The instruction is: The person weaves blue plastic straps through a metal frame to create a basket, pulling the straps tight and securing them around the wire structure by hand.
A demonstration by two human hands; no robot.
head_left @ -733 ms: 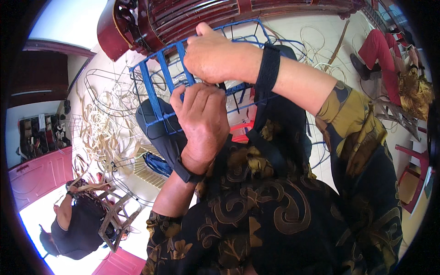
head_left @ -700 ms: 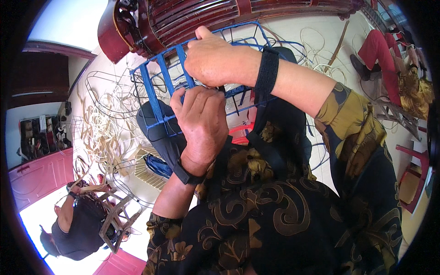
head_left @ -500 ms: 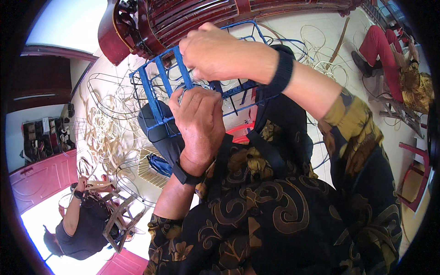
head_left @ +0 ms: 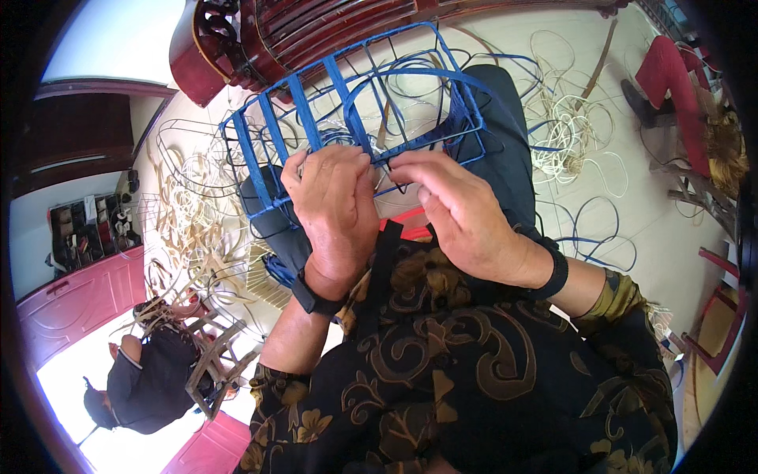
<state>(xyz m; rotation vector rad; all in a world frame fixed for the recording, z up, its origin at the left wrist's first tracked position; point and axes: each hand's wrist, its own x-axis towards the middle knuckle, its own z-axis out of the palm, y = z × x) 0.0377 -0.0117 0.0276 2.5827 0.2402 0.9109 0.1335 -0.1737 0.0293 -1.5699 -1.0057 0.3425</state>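
Observation:
A rectangular wire frame [head_left: 384, 105], partly wrapped in blue strip, rests across my knees. Several wide blue bands [head_left: 302, 112] cross its left part. My left hand [head_left: 335, 209] is closed over the near edge of the frame, its fingertips hidden. Close beside it, my right hand [head_left: 470, 217] is at the same edge with curled fingers; what lies between them, if anything, cannot be made out. A loose blue strip [head_left: 426, 71] arches over the frame's right half. Some thin silvery strands [head_left: 382, 136] show inside the frame near my fingers.
Pale strips lie heaped [head_left: 197, 209] on the left floor, with pale coils [head_left: 572, 142] on the right. A dark red wooden bench [head_left: 316, 35] stands ahead. One person [head_left: 150, 379] sits lower left by a wooden stool [head_left: 209, 367]; another [head_left: 671, 95] sits far right.
My right hand has come down from above the bands to the near edge beside my left hand. The blue strip now shows as a wide loop. My left hand keeps its place.

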